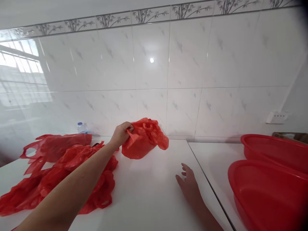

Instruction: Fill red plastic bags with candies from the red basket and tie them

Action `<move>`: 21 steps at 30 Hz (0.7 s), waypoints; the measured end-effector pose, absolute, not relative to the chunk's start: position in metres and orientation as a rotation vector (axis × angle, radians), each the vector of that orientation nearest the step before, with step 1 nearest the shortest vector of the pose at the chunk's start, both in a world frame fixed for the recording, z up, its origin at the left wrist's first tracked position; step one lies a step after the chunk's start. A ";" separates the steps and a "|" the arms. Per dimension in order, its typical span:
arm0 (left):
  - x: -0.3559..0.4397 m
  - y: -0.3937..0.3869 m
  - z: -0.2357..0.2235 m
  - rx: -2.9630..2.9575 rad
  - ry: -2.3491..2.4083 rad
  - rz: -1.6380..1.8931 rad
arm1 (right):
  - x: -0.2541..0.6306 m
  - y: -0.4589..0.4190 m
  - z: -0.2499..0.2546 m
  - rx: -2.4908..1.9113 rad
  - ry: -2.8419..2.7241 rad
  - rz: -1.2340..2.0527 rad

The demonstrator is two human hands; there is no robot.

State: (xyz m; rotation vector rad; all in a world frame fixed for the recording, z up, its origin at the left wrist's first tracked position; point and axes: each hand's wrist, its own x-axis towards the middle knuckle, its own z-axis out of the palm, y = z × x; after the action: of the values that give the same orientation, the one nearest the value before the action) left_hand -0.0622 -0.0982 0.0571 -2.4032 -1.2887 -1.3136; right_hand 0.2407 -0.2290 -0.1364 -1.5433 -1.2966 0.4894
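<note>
Near the middle of the head view, my left hand (122,133) pinches the edge of a red plastic bag (141,141) that looks bunched and rounded. Whether anything is inside the bag cannot be seen. Lower and to the right, my right hand (188,179) is held over the white table (144,189), fingers apart and nothing in them. Under and left of my left forearm lies a heap of crumpled red plastic bags (69,160), partly hidden by the arm. A flatter red bag (57,146) with loop handles rests behind the heap.
Two red plastic basins (240,175) stand at the right, one behind the other. A clear bottle with a blue cap (81,127) is by the tiled wall (115,109). A dark seam (209,181) runs between two tabletops. A white socket (277,117) is on the wall.
</note>
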 end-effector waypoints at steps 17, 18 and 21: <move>0.008 -0.133 -0.009 -2.209 -1.330 -0.789 | 0.182 -0.175 -0.140 -1.478 -1.658 -0.264; 0.009 -0.126 -0.012 -2.181 -1.364 -0.797 | 0.179 -0.171 -0.139 -1.473 -1.672 -0.278; 0.011 -0.108 -0.018 -2.106 -1.460 -0.795 | 0.175 -0.163 -0.132 -1.449 -1.732 -0.275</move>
State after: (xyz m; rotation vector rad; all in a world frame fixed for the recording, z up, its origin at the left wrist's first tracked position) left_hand 0.0113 -0.1078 -0.0177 -2.1058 -1.4600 -0.7946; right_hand 0.1748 -0.1635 -0.1318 -1.4489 -1.7319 -0.2753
